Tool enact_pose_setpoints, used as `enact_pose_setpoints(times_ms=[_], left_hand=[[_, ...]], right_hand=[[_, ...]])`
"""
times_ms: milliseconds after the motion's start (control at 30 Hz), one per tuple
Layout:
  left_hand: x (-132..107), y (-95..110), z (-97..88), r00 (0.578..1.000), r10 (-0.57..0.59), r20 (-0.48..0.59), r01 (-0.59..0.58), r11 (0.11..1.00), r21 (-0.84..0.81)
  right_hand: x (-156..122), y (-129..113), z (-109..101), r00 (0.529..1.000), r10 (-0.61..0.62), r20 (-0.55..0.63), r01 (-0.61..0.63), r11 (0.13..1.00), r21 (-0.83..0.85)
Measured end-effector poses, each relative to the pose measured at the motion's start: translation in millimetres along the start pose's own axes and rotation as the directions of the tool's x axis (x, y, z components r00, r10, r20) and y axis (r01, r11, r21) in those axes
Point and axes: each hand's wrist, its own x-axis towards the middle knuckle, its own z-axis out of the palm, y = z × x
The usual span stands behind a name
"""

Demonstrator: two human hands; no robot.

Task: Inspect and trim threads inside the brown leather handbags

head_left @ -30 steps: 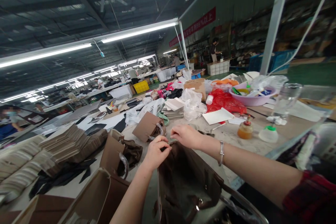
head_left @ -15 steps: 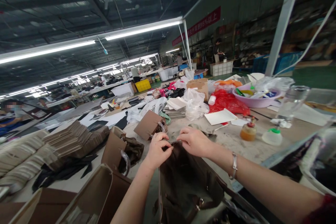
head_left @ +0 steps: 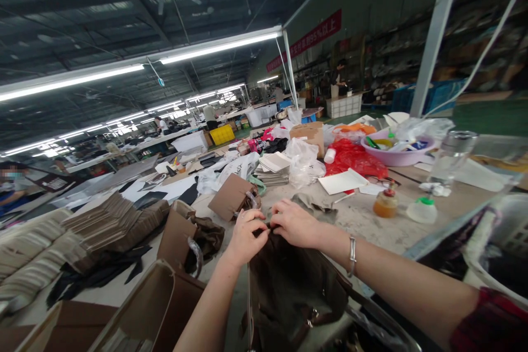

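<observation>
A dark brown handbag stands close in front of me, its open top towards me and metal fittings on its near side. At its far upper edge, my left hand pinches the rim between thumb and fingers. Right beside it, my right hand grips the same edge, its fingertips almost touching the left ones. The exact spot under the fingertips is hidden. Just beyond the hands lies a brown bag with a plastic-wrapped handle. Another brown bag sits to the left.
Stacked brown panels and pale rolled pieces lie left. Farther back are a red plastic bag, a lilac basin and a glass jar. Two small bottles, one amber, stand right. A white basket is at far right.
My right hand has drawn slightly left and closer to my left hand at the bag's edge. The whole view has shifted a little.
</observation>
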Motion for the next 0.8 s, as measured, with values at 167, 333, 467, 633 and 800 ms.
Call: enact_pose_setpoints(times_ms=[167, 333, 467, 633, 800], left_hand=[[1, 2, 5.3, 0.997, -0.056, 0.054, 0.061, 0.995, -0.079], [1, -1, 8.1, 0.998, -0.056, 0.006, 0.056, 0.987, -0.154], [0, -2, 7.5, 0.999, -0.053, 0.004, 0.053, 0.985, -0.166], [1, 0, 7.8, 0.998, -0.057, 0.004, 0.057, 0.983, -0.174], [3, 2, 7.2, 0.999, -0.041, 0.01, 0.042, 0.978, -0.204]], right_hand=[[2, 5, 1, 0.999, -0.019, 0.049, 0.016, 0.998, 0.059], [-4, 7, -2, 0.994, 0.101, -0.027, -0.094, 0.976, 0.196], [-9, 8, -6, 0.981, 0.186, -0.059, -0.168, 0.959, 0.227], [-9, 7, -5, 0.997, 0.077, -0.028, -0.071, 0.983, 0.168], [-2, 5, -4, 0.998, -0.061, 0.013, 0.06, 0.994, 0.087]])
